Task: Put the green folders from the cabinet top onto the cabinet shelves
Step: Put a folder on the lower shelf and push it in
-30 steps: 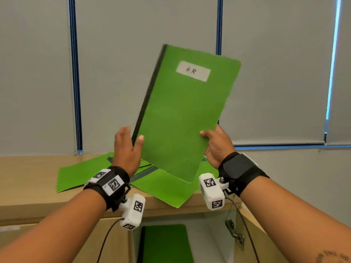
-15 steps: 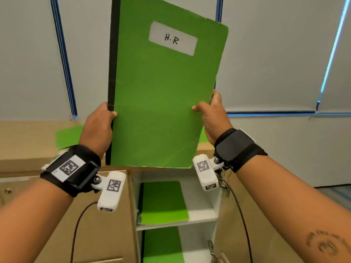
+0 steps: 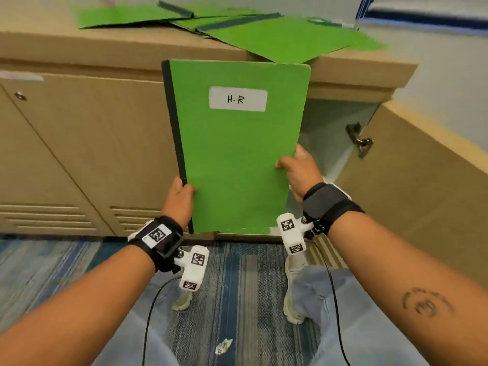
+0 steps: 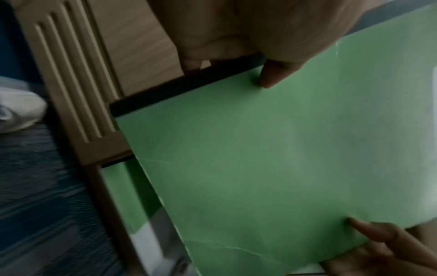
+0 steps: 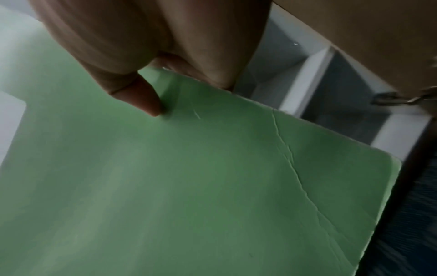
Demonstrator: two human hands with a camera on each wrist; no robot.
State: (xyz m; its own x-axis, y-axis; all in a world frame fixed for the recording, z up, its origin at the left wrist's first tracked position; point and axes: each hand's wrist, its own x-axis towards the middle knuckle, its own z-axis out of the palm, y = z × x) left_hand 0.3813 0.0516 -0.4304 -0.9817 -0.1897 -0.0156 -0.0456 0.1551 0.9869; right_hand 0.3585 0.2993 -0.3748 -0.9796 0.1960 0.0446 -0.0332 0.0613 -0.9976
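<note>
I hold a green folder [image 3: 237, 159] with a black spine and a white "H.R" label upright in front of the open cabinet compartment [image 3: 327, 133]. My left hand [image 3: 179, 199] grips its spine edge low down, thumb on the cover [image 4: 269, 78]. My right hand [image 3: 298, 173] pinches the opposite edge, thumb on the front [image 5: 146, 100]. Several more green folders [image 3: 277, 38] lie scattered on the cabinet top [image 3: 132, 46]. The left wrist view shows another green folder [image 4: 123, 196] inside the cabinet below. The shelves are mostly hidden behind the held folder.
The cabinet door [image 3: 427, 186] stands open to the right, with a metal hinge [image 3: 361, 143] on its inner side. Closed wooden doors [image 3: 79, 143] with vent slots fill the left. My feet stand on blue striped carpet [image 3: 243, 286], near a scrap of paper [image 3: 223, 346].
The folder has come down from above the cabinet top to the front of the open compartment. Both hands kept their grip. My view has tilted down to the floor.
</note>
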